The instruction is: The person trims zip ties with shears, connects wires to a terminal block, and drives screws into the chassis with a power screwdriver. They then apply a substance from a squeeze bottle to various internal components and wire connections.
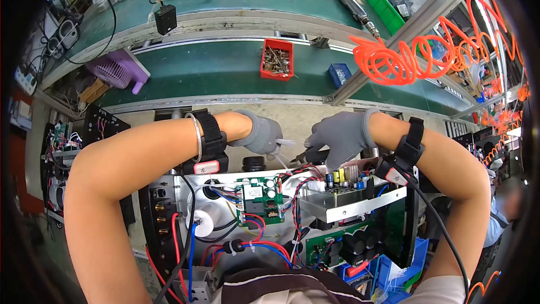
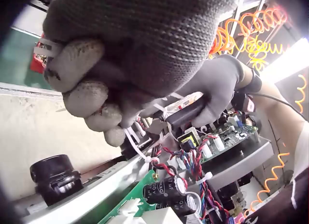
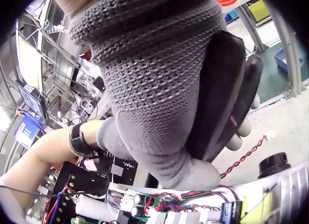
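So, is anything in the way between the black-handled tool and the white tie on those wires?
Nothing visible blocks the black-handled tool from the white tie; the left hand, gripping the tie's tail, is close beside that gap.

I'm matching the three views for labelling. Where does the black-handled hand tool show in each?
Head: just right of centre, in the right hand, the black-handled tool partly covered.
Left wrist: right of centre, around mid-height.
Right wrist: right of centre, its two black handles large and close.
Shared landmark: the orange coiled hose, upper right, though only at the top edge in the right wrist view.
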The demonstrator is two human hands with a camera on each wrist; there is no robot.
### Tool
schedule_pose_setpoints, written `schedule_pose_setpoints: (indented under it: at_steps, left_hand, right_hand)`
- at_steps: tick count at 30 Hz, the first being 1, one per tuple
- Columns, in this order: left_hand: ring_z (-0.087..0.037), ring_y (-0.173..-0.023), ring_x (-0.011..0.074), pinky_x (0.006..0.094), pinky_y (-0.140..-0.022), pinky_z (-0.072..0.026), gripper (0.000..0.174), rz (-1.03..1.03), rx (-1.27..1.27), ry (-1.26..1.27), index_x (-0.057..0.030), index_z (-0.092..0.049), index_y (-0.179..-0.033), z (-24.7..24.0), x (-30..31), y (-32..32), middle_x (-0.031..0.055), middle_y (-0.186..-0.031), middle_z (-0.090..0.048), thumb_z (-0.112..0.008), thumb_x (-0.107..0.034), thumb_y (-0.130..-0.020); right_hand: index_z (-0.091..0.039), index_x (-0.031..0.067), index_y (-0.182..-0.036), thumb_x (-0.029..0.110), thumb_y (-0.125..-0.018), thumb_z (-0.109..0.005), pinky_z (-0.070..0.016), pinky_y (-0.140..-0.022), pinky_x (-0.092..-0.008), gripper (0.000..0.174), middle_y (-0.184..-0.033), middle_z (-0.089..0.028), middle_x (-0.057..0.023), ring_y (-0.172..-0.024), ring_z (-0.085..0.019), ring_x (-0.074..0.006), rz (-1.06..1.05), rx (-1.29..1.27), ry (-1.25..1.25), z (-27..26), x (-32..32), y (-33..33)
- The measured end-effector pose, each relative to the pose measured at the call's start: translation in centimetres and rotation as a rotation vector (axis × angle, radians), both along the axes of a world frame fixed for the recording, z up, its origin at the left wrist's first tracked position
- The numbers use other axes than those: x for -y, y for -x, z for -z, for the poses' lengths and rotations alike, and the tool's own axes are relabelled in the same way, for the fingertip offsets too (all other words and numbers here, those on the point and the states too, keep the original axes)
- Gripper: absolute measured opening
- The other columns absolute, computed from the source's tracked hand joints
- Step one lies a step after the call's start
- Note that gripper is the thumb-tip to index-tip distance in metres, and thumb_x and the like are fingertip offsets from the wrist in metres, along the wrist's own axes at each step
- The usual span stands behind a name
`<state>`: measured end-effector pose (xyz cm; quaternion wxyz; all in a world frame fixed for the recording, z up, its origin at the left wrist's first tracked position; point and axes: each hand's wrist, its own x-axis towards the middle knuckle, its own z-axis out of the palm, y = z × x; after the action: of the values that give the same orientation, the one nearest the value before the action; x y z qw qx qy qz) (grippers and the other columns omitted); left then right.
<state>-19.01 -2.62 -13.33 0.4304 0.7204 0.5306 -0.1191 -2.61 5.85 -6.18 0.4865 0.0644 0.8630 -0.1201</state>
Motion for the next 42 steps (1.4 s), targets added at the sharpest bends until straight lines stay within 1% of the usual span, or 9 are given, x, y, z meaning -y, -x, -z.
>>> schedule_pose_setpoints:
  at_steps: [11, 15, 19, 21, 23, 34, 36, 39, 42]
  left_hand:
    - [-0.062, -0.078, 0.0296, 0.0448, -0.071, -0.0465, 0.027, -0.009, 0.091, 0.01, -0.0111, -0.071, -0.096, -0.6, 0.0, 0.1, 0.0123, -0.089, -0.068, -0.056, -0.026, -0.079]
    - [-0.062, -0.078, 0.0272, 0.0419, -0.069, -0.0454, 0.022, 0.017, 0.016, -0.066, -0.0099, -0.07, -0.09, -3.6, 0.4, 1.2, 0.0111, -0.083, -0.067, -0.054, -0.022, -0.079]
    - [-0.061, -0.076, 0.0304, 0.0432, -0.068, -0.0452, 0.023, 0.026, -0.235, 0.108, -0.0065, -0.068, -0.089, -6.9, 0.7, 3.2, 0.0138, -0.083, -0.066, -0.052, -0.021, -0.081]
    - [-0.059, -0.074, 0.0331, 0.0441, -0.068, -0.045, 0.025, 0.423, -0.315, 0.003, -0.0035, -0.065, -0.091, -9.3, 1.8, 4.3, 0.0169, -0.082, -0.065, -0.05, -0.021, -0.084]
    - [-0.06, -0.077, 0.0351, 0.0448, -0.07, -0.0452, 0.028, 0.453, -0.362, 0.071, -0.0005, -0.063, -0.094, -9.8, 2.9, 5.0, 0.0187, -0.083, -0.064, -0.048, -0.022, -0.086]
    - [-0.06, -0.088, 0.0306, 0.0421, -0.081, -0.0445, 0.034, 0.143, -0.13, 0.285, 0.001, -0.06, -0.106, -6.0, 5.4, 8.5, 0.0202, -0.094, -0.063, -0.047, -0.027, -0.09]
    - [-0.057, -0.075, 0.0237, 0.0375, -0.07, -0.0452, 0.035, 0.118, -0.125, 0.205, -0.0001, -0.059, -0.107, -6.4, 5.1, 8.9, 0.0144, -0.081, -0.061, -0.051, -0.029, -0.089]
    - [-0.051, -0.065, 0.0147, 0.0309, -0.06, -0.0423, 0.035, -0.126, -0.015, 0.2, -0.0015, -0.06, -0.104, -8.0, 4.8, 10.2, 0.0061, -0.071, -0.055, -0.055, -0.032, -0.088]
    - [-0.044, -0.058, 0.007, 0.0255, -0.049, -0.0375, 0.034, -0.402, 0.199, -0.159, -0.0045, -0.062, -0.106, -9.8, 5.1, 11.7, -0.0045, -0.064, -0.048, -0.059, -0.032, -0.086]
  right_hand:
    - [-0.064, 0.0095, -0.103, 0.032, -0.069, -0.061, -0.0483, -0.073, -0.0449, 0.041, -0.086, -0.064, -0.0157, -0.084, -0.062, -0.036, -0.023, -0.06, 0.027, -0.6, 1.5, 0.2]
    - [-0.065, 0.0102, -0.1, 0.031, -0.07, -0.06, -0.0492, -0.07, -0.0459, 0.037, -0.081, -0.064, -0.0156, -0.08, -0.063, -0.0358, -0.153, -0.167, -0.093, -1.6, 2.6, 1.6]
    - [-0.063, 0.0068, -0.104, 0.034, -0.071, -0.062, -0.0492, -0.074, -0.0455, 0.043, -0.086, -0.064, -0.0173, -0.084, -0.063, -0.0359, -0.013, -0.087, -0.01, -1.5, 3.1, 3.8]
    - [-0.059, 0.0041, -0.11, 0.039, -0.071, -0.063, -0.0476, -0.079, -0.0444, 0.053, -0.097, -0.062, -0.0191, -0.092, -0.061, -0.0358, 0.057, -0.348, 0.248, -1.0, 3.9, 4.2]
    - [-0.056, 0.0033, -0.115, 0.044, -0.07, -0.064, -0.0459, -0.082, -0.0437, 0.061, -0.106, -0.058, -0.0201, -0.097, -0.059, -0.036, 0.063, -0.247, 0.267, -0.7, 4.9, 5.9]
    - [-0.059, 0.0031, -0.103, 0.034, -0.071, -0.06, -0.0471, -0.079, -0.0436, 0.045, -0.09, -0.058, -0.018, -0.091, -0.06, -0.0347, 0.088, -0.141, 0.397, 0.0, 7.3, 8.5]
    - [-0.061, 0.0067, -0.101, 0.03, -0.072, -0.059, -0.0477, -0.077, -0.044, 0.037, -0.088, -0.06, -0.0157, -0.089, -0.06, -0.0335, -0.195, -0.217, 0.045, -1.5, 8.2, 8.7]
    - [-0.062, 0.01, -0.102, 0.029, -0.072, -0.06, -0.0479, -0.075, -0.0445, 0.035, -0.091, -0.059, -0.0147, -0.089, -0.06, -0.0329, -0.216, -0.422, -0.045, -2.6, 7.2, 6.8]
    - [-0.061, 0.0091, -0.1, 0.029, -0.071, -0.062, -0.0478, -0.073, -0.0444, 0.036, -0.09, -0.057, -0.0138, -0.087, -0.06, -0.0324, -0.145, -0.511, -0.171, -7.3, 6.4, 4.6]
